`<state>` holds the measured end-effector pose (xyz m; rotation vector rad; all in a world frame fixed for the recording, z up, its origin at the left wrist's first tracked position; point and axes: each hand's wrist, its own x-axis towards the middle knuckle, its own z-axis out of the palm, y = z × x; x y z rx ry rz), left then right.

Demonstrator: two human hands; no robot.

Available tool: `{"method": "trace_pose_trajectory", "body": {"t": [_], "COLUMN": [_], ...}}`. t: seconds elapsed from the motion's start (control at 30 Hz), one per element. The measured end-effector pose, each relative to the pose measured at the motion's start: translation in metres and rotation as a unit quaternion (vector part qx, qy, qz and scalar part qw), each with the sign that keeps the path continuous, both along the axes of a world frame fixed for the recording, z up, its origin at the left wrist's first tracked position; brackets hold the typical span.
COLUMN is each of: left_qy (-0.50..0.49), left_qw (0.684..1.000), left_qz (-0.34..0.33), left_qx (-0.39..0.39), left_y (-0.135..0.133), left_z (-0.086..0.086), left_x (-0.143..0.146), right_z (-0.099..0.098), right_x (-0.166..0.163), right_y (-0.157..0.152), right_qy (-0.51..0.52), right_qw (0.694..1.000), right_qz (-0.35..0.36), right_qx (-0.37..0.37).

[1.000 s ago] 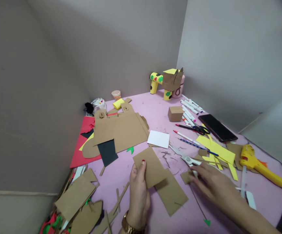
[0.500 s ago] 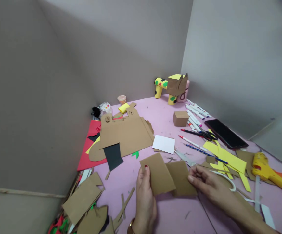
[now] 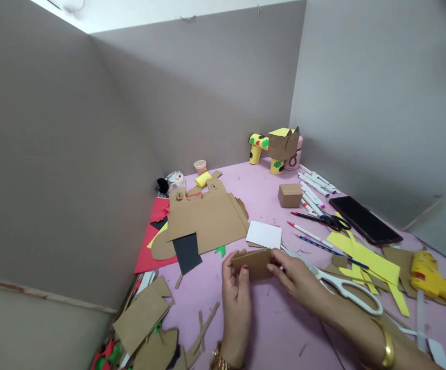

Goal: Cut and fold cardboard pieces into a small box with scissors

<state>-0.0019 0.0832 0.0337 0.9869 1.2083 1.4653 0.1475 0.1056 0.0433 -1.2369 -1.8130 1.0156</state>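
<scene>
Two brown cardboard pieces are stacked together and held tilted, with their upper edges towards the far side, above the pink table. My left hand grips their left end, thumb on the near face and fingers behind. At their right end my right hand pinches the edge between thumb and fingers. Just beyond them lies a white card on a piece of cardboard. White-handled scissors lie beside and partly under my right forearm.
A large cardboard cutout covers the left middle of the table. Cardboard scraps pile at the near left. To the right are a small cardboard box, markers, a phone, black-handled scissors, yellow paper strips and a yellow glue gun.
The two cardboard pieces, earlier fanned apart with one in each hand, are now lined up together and tilted up. My right hand has moved left and the view has shifted slightly.
</scene>
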Motion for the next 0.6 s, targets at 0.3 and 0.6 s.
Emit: {"method": "trace_pose_trajectory", "body": {"t": [0.3, 0.6], "left_qy": [0.098, -0.104], "left_qw": [0.995, 0.991], "left_qz": [0.019, -0.082], "left_qx": [-0.011, -0.011], "left_y": [-0.003, 0.003], "left_z": [-0.004, -0.003], "left_x": [0.003, 0.000], "right_z": [-0.019, -0.012], "right_x": [-0.013, -0.001], "right_y": [0.007, 0.007], "right_qy": [-0.023, 0.106], "right_qw": [0.999, 0.994], "right_qz": [0.011, 0.023], "right_qx": [0.029, -0.012]}}
